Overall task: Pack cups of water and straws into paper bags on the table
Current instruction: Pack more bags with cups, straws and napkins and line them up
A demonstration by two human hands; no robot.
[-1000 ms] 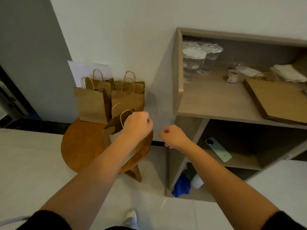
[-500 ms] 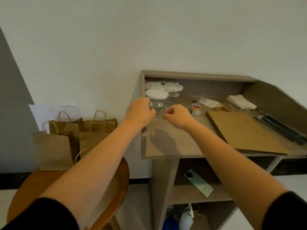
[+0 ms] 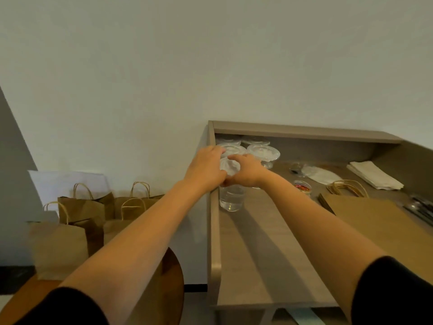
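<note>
Clear plastic cup of water (image 3: 232, 198) w/ a flat lid stands upright on the grey-brown shelf (image 3: 253, 242), near its left wall, in front of the other lidded cups (image 3: 263, 151) grouped in the back left corner. Both hands meet at its top: left hand (image 3: 206, 168) comes in from the left, fingers curled round the rim and lid; right hand (image 3: 246, 171) from the right, fingers curled over the lid edge too, thumbs nearly touching at the front. So both are grasping the cup near the lid; lower half of the cup shows below the hands, base on the shelf surface as far as I can tell.

Right of the cup, further along the shelf: small tub of coloured rubber bands (image 3: 302, 186), a white plastic packet (image 3: 319, 175), folded napkins (image 3: 375, 174) at the back right. A stack of flat paper bags (image 3: 379, 228) w/ twine handles lies on the right part, dark wrapped sticks (image 3: 421, 211) at the far right edge, prob. straws but can't tell.

Left of the shelf, lower down, a round wooden table (image 3: 173, 277) carries several upright brown paper bags (image 3: 82, 214), handles up, against the wall. White sheet (image 3: 68, 184) leans behind them. Black sleeves at both forearms.
</note>
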